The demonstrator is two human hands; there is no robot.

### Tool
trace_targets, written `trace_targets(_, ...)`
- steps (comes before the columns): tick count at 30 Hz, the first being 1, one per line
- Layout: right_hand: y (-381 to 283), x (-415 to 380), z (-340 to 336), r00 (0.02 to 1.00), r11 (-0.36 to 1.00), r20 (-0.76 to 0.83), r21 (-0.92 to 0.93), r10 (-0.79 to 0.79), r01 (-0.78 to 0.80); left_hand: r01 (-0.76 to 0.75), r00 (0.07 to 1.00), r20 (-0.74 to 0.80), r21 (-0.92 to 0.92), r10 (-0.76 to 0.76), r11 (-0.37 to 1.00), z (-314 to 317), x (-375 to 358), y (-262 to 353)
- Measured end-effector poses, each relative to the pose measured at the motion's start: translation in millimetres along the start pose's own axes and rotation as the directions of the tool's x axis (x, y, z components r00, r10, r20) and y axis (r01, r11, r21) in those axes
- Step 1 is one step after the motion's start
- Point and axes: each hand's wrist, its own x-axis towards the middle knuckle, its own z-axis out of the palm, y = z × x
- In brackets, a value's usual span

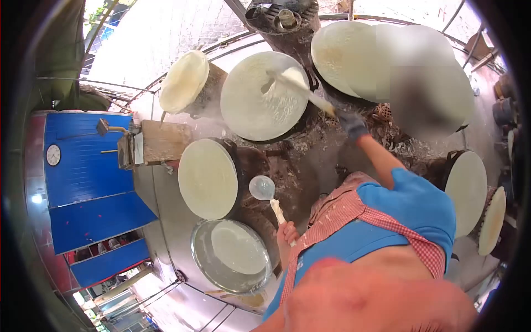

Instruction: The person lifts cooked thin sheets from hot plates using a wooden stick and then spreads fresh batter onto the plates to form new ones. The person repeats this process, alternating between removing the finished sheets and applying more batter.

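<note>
A dark glove covers my right hand point(352, 124), which is closed around the handle of a long paddle point(316, 101). The paddle's pale, coated end reaches over a large round pan point(260, 119) of creamy white liquid, and the surface is broken and rippled there. Lower down, my bare left hand point(288, 233) grips a ladle point(262, 188) by its whitish handle. The ladle's round bowl is held out in the air, near a second pan point(208, 178) with a smooth cream-coloured surface. Below it stands a wide metal basin point(202, 260) with pale liquid in it.
Further cream-filled pans stand at the upper left point(184, 82), the upper right point(343, 52) and the right point(467, 191). A blurred patch covers part of the upper right. A dark metal stove-like drum point(282, 33) stands at the back. Left is a wooden box point(160, 141) before blue panels.
</note>
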Motion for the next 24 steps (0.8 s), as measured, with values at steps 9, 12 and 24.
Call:
trace_targets(9, 18, 207, 85, 0.993, 0.905, -0.065, -0.422, -0.095, 0.059, -0.082, 0.979, -0.189, 0.009, 0.082, 0.997, 3, -14, -21)
trace_targets(12, -38, 112, 95, 0.999, 0.952, -0.006, -0.303, -0.032, 0.028, -0.069, 0.924, -0.361, 0.159, 0.123, 0.985, -31, -4, 0)
trace_targets(24, -15, 27, 92, 0.914, 0.763, 0.233, 0.502, 0.332, -0.406, 0.151, 0.976, 0.180, -0.173, -0.120, 0.973, -5, -33, 45)
